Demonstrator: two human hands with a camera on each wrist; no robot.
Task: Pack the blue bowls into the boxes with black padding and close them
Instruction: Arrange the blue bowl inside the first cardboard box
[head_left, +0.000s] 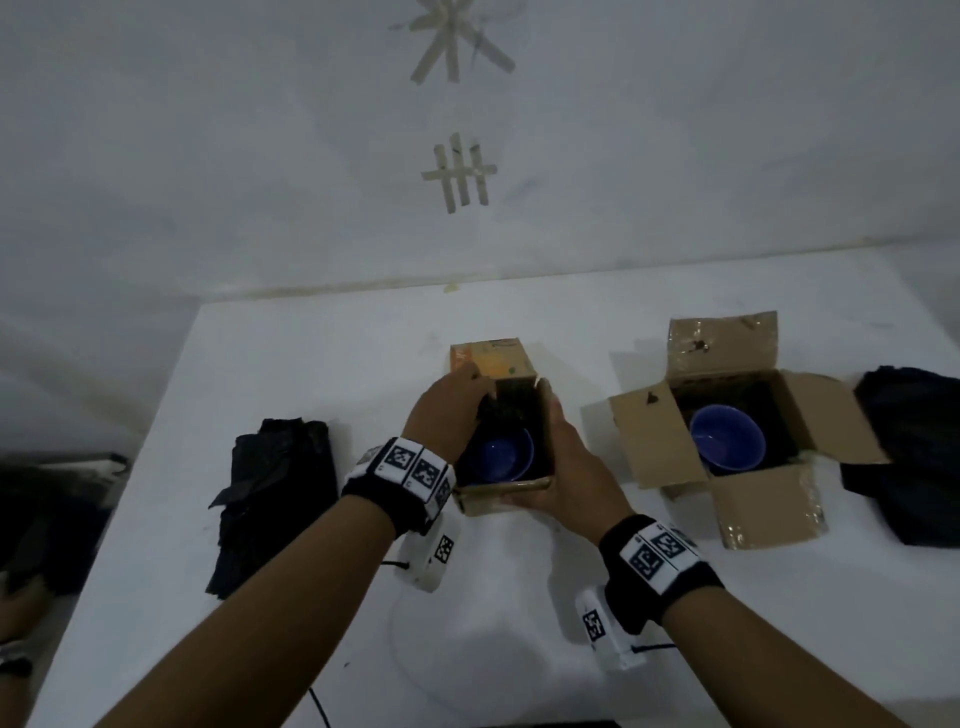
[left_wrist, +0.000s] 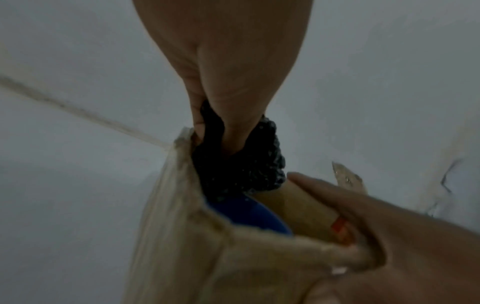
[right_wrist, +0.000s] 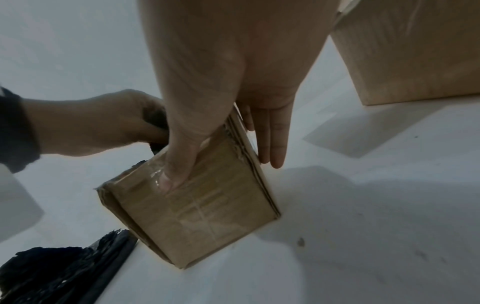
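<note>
Your left hand is pinching crumpled black padding into the small brown cardboard box beside its round blue bowl, your right hand gripping its side; the larger flap-open cardboard box is also awaiting closing

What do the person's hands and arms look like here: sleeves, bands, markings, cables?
The left hand and right hand are ungloved, the forearms bare and sleeveless. The left wristband and right wristband are black, carrying white tiles printed with black square markers. Under each wrist sits a white camera housing with its own marker, trailing a thin black cable.
</note>
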